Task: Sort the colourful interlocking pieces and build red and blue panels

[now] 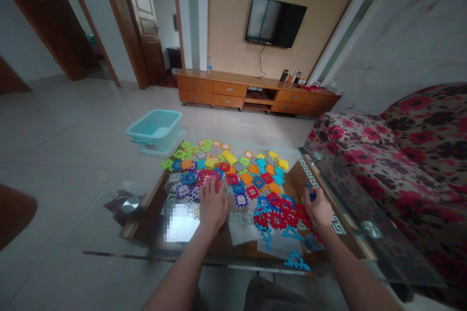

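My left hand [214,203] lies palm down over the far-left pile, its fingers stretched out on red notched plastic building tiles [208,174]. My right hand [318,210] is closed around a dark blue building tile [311,192] above the right side of the glass table. Left of that hand lies a group of joined red and blue tiles [275,210]. Blue triangular tiles [296,260] lie at the near edge. A purple window tile [241,199] sits between my hands.
Loose yellow, green, orange and blue tiles [229,157] spread over the far part of the glass table [365,221]. A turquoise bin [156,131] stands beyond its far-left corner. A floral sofa [412,155] is on the right. A wooden TV cabinet [229,89] lines the wall.
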{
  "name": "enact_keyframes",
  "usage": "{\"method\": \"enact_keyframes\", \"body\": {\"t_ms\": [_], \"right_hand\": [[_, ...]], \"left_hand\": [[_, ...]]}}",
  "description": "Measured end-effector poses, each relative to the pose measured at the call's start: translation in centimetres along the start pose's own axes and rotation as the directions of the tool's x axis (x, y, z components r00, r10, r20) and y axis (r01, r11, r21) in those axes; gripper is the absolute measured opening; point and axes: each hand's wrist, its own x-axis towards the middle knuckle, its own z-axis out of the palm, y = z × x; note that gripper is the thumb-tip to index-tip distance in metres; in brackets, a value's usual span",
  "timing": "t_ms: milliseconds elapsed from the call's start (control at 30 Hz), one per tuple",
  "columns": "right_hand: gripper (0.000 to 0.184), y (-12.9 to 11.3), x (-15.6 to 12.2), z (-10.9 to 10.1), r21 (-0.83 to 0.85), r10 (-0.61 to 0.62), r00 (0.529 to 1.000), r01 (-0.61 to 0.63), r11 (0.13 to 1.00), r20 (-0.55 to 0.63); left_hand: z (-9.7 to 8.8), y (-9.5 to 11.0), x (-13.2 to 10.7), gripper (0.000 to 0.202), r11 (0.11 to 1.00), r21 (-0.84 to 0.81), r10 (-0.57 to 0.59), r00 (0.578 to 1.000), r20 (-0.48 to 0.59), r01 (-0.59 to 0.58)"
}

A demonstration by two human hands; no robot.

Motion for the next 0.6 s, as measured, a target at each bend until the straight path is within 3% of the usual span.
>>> {"method": "enact_keyframes", "body": {"t_ms": [100, 167, 233, 267, 300, 367, 433, 500, 533, 600], "right_hand": [[0.049, -2.9, 0.5, -1.0, 0.132, 0.034, 0.997, -0.024, 0.991, -0.07], [0.046, -6.7, 0.4, -1.4, 0.274, -0.023, 0.996, 0.047, 0.961, -0.091], [0.043, -12.0, -0.4, -1.1, 0.44, -0.073, 0.997, 0.073, 0.895, -0.016], [0.041, -14.9, -1.1, -0.6, 0.507, -0.125, 0.99, 0.074, 0.859, 0.068], [0.039, -18.0, -2.0, 0.0, 0.56, -0.167, 0.972, 0.047, 0.827, 0.166], [0.033, -24.0, -4.1, 1.8, 0.595, -0.25, 0.934, 0.052, 0.802, 0.255], [0.029, -29.3, -6.3, 3.6, 0.614, -0.316, 0.888, 0.05, 0.788, 0.333], [0.028, -33.4, -8.3, 5.0, 0.634, -0.385, 0.833, 0.054, 0.772, 0.398], [0.028, -34.9, -9.0, 5.4, 0.648, -0.427, 0.8, 0.064, 0.759, 0.421], [0.03, -36.8, -9.8, 5.5, 0.678, -0.524, 0.715, 0.094, 0.729, 0.464]], "left_hand": [[0.0, 1.3, 0.1, 0.054, 0.969, -0.248, 0.009, 1.0, -0.02, -0.013], [0.2, 2.3, 0.4, 0.05, 0.864, -0.503, -0.018, 0.999, 0.034, 0.033], [0.4, 2.9, 0.7, 0.045, 0.651, -0.731, -0.101, 0.977, 0.187, 0.207], [0.3, 3.0, 0.8, 0.045, 0.509, -0.797, -0.15, 0.945, 0.29, 0.326], [0.2, 2.9, 1.0, 0.047, 0.355, -0.825, -0.195, 0.898, 0.394, 0.439], [-0.2, 2.1, 1.5, 0.054, 0.057, -0.817, -0.238, 0.802, 0.547, 0.574], [-1.0, 0.5, 2.1, 0.059, -0.182, -0.798, -0.257, 0.756, 0.603, 0.575], [-1.7, -1.6, 2.8, 0.051, -0.329, -0.811, -0.323, 0.749, 0.578, 0.484], [-2.0, -2.7, 3.1, 0.045, -0.357, -0.836, -0.392, 0.745, 0.539, 0.417], [-2.5, -4.5, 3.7, 0.042, -0.327, -0.893, -0.56, 0.698, 0.447, 0.309]]}}
